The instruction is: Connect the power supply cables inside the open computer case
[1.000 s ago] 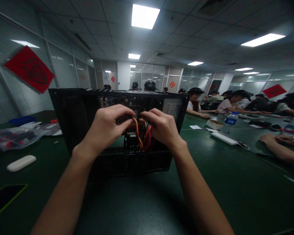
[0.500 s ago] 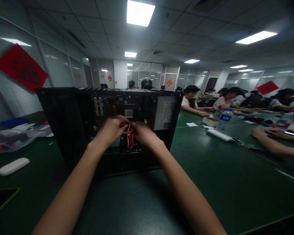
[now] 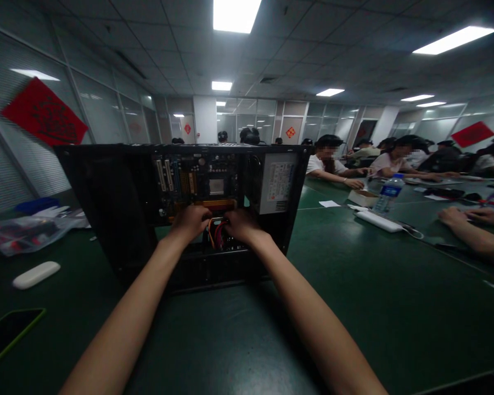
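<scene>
A black computer case [image 3: 206, 269] stands open-sided on the green table, its motherboard [image 3: 226, 164] and silver power supply [image 3: 278, 184] exposed. Both of my hands reach inside, below the processor area. My left hand [image 3: 192, 222] is closed, fingertips pinched beside a bundle of yellow and red cables [image 3: 217, 235]. Opposite it, my right hand [image 3: 242, 224] is closed too, its fingers curled at the right of the same bundle. A thin edge shows between the fingertips, but what they grip is hidden. Orange memory slots [image 3: 218, 204] lie just above the hands.
On the left are a white oval case [image 3: 36, 275], a green-edged phone [image 3: 12, 334] and a plastic bag [image 3: 28, 233]. To the right stand a water bottle [image 3: 389, 193], a white power strip [image 3: 377, 221] and a small box [image 3: 363, 197]. Other people sit along the table.
Both hands have moved slightly down inside the case, uncovering the orange memory slots. The view has shifted a little to the left.
</scene>
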`<state>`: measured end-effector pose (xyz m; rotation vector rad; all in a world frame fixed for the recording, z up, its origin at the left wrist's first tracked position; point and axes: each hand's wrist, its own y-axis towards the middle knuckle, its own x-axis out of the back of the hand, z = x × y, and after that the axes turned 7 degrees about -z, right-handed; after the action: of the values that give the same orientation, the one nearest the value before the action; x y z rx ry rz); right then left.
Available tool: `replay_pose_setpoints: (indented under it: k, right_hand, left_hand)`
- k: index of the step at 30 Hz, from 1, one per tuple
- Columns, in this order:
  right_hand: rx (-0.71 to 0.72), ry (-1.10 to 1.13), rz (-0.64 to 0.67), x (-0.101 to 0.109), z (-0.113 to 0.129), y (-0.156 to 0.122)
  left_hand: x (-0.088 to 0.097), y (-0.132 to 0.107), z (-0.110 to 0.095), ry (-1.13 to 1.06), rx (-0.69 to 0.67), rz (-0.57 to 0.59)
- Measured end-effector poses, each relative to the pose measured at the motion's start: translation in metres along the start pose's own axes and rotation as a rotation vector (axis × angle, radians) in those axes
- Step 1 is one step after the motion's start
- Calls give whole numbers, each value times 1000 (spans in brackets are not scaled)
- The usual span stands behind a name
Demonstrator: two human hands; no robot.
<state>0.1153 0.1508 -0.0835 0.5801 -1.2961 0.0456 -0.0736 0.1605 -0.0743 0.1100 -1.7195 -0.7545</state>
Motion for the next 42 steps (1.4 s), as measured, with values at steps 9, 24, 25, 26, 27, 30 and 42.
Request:
replay_pose_setpoints:
  k: [9, 24, 25, 26, 27, 30, 42]
  right_hand:
    - [30, 74, 7, -8, 1, 1]
    - [27, 115, 20, -5, 4, -3]
    - [29, 117, 20, -5, 3, -3]
    - [31, 117, 21, -6, 3, -2]
    - [33, 118, 21, -6, 3, -1]
    - [39, 122, 28, -8, 3, 0]
    - [52, 115, 40, -10, 4, 2]
  left_hand:
    - [-4, -3, -6, 15, -22, 45]
    - [-4, -7, -4, 35, -67, 30]
    - [-4, -7, -5, 39, -62, 30]
    - [-4, -7, -5, 43, -56, 32]
    - [-3, -7, -6, 47, -50, 35]
    - [-2, -8, -8, 50, -35, 52]
    - [-4, -8, -5, 12, 21, 55]
